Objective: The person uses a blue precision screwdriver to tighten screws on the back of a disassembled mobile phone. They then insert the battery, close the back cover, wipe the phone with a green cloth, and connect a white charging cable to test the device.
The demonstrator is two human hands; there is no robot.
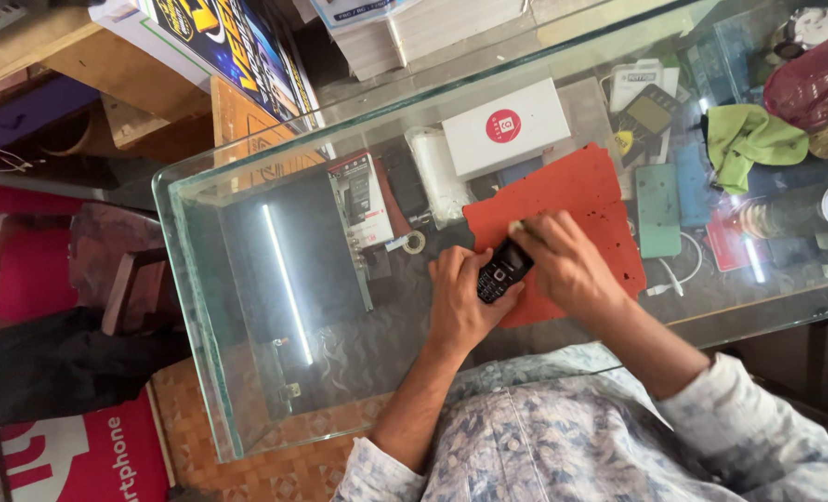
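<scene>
Black keypad phone (503,271) lies on red mat (563,223), near counter (247,307) edge closest to person. L hand (459,302) fingers closed round its lower end; long axis runs diag. away, up-right. R hand (567,265) just right of it, fingers pinching small white bit (516,227) beyond phone's top end.

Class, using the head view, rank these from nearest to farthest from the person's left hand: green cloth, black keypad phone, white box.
1. black keypad phone, held in the left hand.
2. white box, up the glass top.
3. green cloth, far right.
</scene>
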